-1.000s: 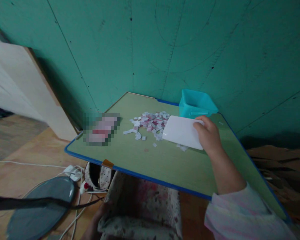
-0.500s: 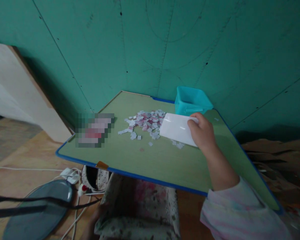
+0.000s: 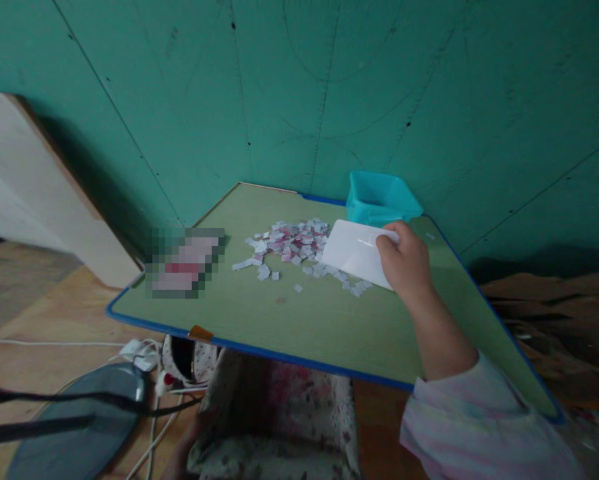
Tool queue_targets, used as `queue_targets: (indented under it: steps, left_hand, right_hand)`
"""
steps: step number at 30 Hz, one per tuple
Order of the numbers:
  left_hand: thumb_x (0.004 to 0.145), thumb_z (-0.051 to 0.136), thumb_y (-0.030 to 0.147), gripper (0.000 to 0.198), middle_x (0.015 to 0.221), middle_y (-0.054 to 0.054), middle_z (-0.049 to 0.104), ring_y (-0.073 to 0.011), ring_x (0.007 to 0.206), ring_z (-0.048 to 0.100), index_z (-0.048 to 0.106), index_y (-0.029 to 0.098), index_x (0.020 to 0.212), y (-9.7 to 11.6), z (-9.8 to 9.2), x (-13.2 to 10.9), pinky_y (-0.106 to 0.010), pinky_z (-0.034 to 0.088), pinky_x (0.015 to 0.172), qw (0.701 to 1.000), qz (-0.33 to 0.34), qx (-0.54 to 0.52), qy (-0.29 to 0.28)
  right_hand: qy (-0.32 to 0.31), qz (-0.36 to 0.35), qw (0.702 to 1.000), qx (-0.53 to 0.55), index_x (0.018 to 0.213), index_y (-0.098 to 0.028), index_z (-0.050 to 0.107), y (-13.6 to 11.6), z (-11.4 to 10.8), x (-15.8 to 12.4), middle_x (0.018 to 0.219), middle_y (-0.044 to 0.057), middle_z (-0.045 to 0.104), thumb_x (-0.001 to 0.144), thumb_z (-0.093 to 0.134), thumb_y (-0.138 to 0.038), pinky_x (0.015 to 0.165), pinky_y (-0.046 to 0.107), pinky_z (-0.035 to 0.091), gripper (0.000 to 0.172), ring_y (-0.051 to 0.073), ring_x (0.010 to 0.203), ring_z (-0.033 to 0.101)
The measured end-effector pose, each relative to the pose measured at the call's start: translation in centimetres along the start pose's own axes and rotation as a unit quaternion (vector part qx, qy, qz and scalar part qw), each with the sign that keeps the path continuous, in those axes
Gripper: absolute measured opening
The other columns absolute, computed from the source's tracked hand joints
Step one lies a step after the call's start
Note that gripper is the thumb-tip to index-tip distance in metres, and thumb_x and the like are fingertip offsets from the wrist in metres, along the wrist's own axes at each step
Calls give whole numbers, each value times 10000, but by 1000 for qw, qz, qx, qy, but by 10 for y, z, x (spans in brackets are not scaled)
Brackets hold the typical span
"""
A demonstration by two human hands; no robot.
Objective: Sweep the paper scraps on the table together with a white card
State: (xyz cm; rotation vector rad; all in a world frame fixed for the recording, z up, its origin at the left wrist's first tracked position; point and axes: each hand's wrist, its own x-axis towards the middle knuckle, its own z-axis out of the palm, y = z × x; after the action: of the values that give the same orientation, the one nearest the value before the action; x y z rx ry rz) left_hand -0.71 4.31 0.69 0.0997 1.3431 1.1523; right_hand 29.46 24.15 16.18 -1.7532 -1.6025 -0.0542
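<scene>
My right hand point(image 3: 406, 263) grips the right end of a white plastic scraper point(image 3: 354, 250), a flat glossy sheet with rounded corners. The scraper is tilted over the right side of a pile of small paper pieces point(image 3: 292, 240), whitish with some pink, on the pale green table point(image 3: 259, 310). A few pieces lie along its lower edge. Below the table's front edge stands a speckled, pink-stained container point(image 3: 346, 413). What looks like part of my left hand point(image 3: 182, 453) shows dimly at the container's left side, its fingers hidden.
A turquoise plastic bin point(image 3: 382, 197) stands at the table's back right, by the green wall point(image 3: 179, 80). A blurred-out flat object point(image 3: 186, 263) lies at the left. White cables point(image 3: 154, 427), a grey round seat-like disc point(image 3: 79, 427) and cardboard point(image 3: 554, 307) are around the table.
The scraper has lifted slightly and tilted, uncovering more paper pieces along its lower edge. The whole view has shifted a little; the pile looks much the same.
</scene>
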Motion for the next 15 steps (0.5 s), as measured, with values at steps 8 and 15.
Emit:
queue_targets:
  steps: [8, 15]
  left_hand:
    - [517, 706, 517, 263, 555, -34, 721, -307, 1186, 444, 659, 262, 475, -13, -14, 13, -348, 337, 1001, 975, 153, 114, 115]
    - [396, 793, 371, 194, 472, -14, 672, -373, 1049, 531, 633, 281, 461, -14, -35, 36, -440, 464, 827, 989, 91, 110, 48]
  right_hand:
    - [4, 2, 1000, -13, 829, -184, 551, -1, 0, -1, 687, 59, 583, 724, 396, -266, 554, 276, 308, 205, 201, 641, 506]
    - [-64, -34, 995, 64, 841, -181, 549, -9, 5, -8, 730, 56, 594, 739, 403, -285, 574, 271, 333, 206, 191, 668, 523]
